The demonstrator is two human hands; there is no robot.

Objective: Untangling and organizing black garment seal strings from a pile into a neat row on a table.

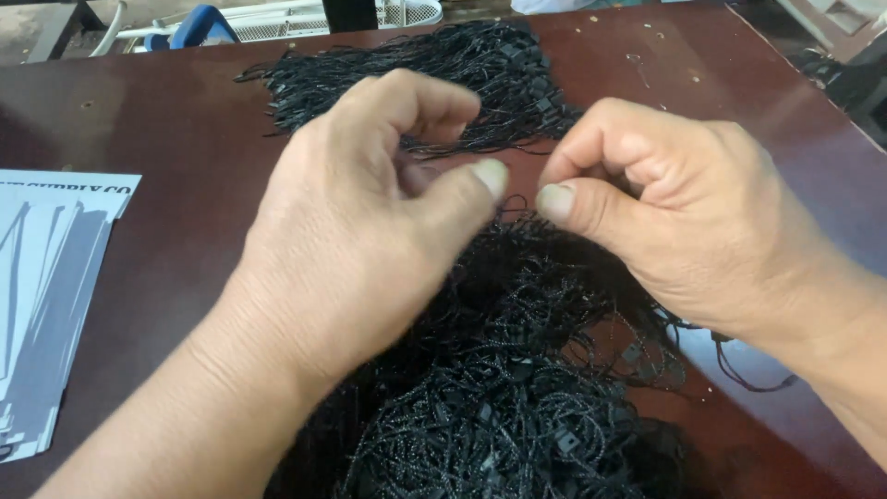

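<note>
My left hand and my right hand hover close together above a dark red-brown table, thumbs almost touching. Both hands have their fingers curled and pinch a thin black string between thumb and fingers. Below them lies a big tangled heap of black strings with small plastic tags. Behind the hands, a second, flatter bundle of the same black strings is spread out on the table.
A stack of grey-and-white printed cards lies at the left edge. Beyond the table's far edge stand a white wire rack and a blue object. Dark items sit at the far right.
</note>
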